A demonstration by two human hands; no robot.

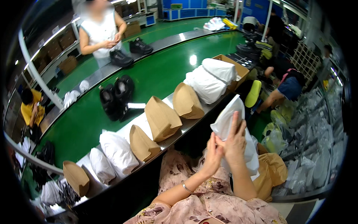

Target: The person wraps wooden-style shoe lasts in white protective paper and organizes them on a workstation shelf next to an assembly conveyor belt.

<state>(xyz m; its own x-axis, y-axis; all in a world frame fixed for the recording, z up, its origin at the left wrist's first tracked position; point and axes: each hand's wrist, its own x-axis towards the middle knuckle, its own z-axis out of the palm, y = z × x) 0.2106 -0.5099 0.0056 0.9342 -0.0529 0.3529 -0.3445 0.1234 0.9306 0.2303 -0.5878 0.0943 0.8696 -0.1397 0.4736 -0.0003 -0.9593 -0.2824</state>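
In front of my body I hold a pointed piece of white paper (226, 121), folded like a wrap; whether something is inside is hidden. My right hand (235, 145) lies along its side with fingers stretched upward, gripping it. The fingers of my left hand (214, 157) are pressed together at the paper's near edge, against my right hand. The lower part of the paper hangs behind my right wrist. On the metal ledge ahead stand stacks of brown cardboard shoe forms (159, 119) and white paper-wrapped bundles (116, 151).
Black shoes (118, 96) rest on the green conveyor belt (164, 74). A large white bundle (212, 80) stands by a cardboard box (238, 71). Crumpled brown paper (271, 173) and a rack of plastic-wrapped pieces (313, 164) are at my right. Co-workers stand across the belt and at right.
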